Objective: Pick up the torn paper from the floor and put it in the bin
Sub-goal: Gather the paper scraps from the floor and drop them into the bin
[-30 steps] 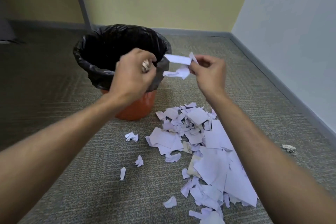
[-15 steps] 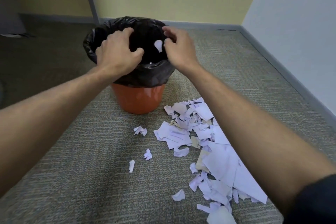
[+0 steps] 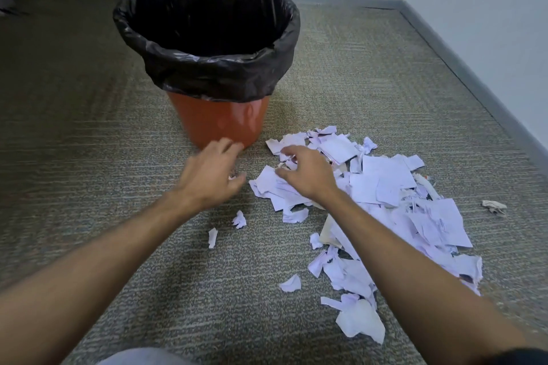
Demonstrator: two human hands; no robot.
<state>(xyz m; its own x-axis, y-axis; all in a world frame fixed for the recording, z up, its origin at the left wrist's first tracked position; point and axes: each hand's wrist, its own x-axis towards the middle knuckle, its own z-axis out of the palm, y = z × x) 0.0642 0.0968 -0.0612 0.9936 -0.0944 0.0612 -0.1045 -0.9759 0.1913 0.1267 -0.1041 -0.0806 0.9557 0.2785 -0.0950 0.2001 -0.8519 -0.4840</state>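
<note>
An orange bin (image 3: 219, 124) lined with a black bag (image 3: 207, 74) stands on the carpet ahead. A spread of torn white paper (image 3: 385, 184) lies to its right and toward me. My left hand (image 3: 210, 178) hovers low in front of the bin's base, fingers apart, over a small scrap that it mostly hides. My right hand (image 3: 305, 172) reaches down onto the pile's near-left edge, fingers spread and touching the pieces, with nothing gripped.
Loose scraps lie apart from the pile: one (image 3: 239, 219), another (image 3: 212, 237) and a third (image 3: 291, 283). A crumpled piece (image 3: 493, 206) sits far right. A white wall with grey skirting (image 3: 474, 80) runs along the right; a yellow wall stands behind the bin.
Both hands were over the bin's mouth, where paper dropped in. They have since come down to the floor in front of the bin, and they hold nothing.
</note>
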